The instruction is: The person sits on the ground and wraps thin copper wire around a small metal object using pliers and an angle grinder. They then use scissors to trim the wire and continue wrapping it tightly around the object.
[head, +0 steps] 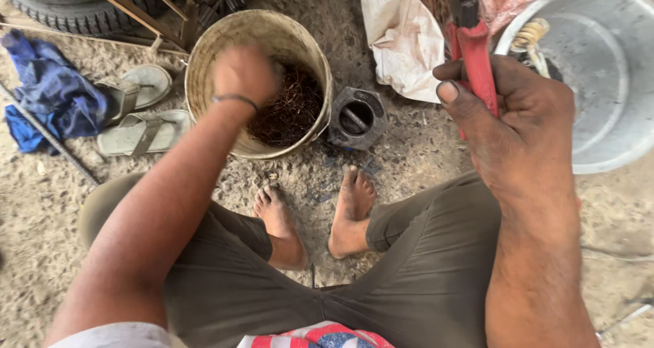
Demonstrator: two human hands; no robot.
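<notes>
**Seated person, bucket of wire scrap and red-handled tool**

Head view:
- Left hand (245, 73): reaching over the mouth of the bucket (204, 55), fingers curled into a loose fist; motion blur is hiding whether they are gripping anything. A thin dark band is sitting on the wrist.
- Bucket: worn and pale, standing on the sandy ground (41, 205) just ahead of the person's bare feet (313, 215), tilting slightly toward the camera. It is holding a tangle of reddish-brown wire strands (289, 109).
- Right hand (518, 126): closing firmly around the red handle of a tool (475, 62), thumb lying across the front; the tool's dark upper end is running out past the top edge.
- Dark metal part (356, 118): lying on the ground, touching the bucket's right side.
- Grey basin (606, 82): sitting behind the right hand, with a coiled yellowish piece at its rim.
- Pale sack (402, 34): lying between bucket and basin.
- Pair of sandals (139, 113): lying left of the bucket, beside a blue cloth (51, 92).
- Tyre (75, 7): resting at the upper left.
</notes>
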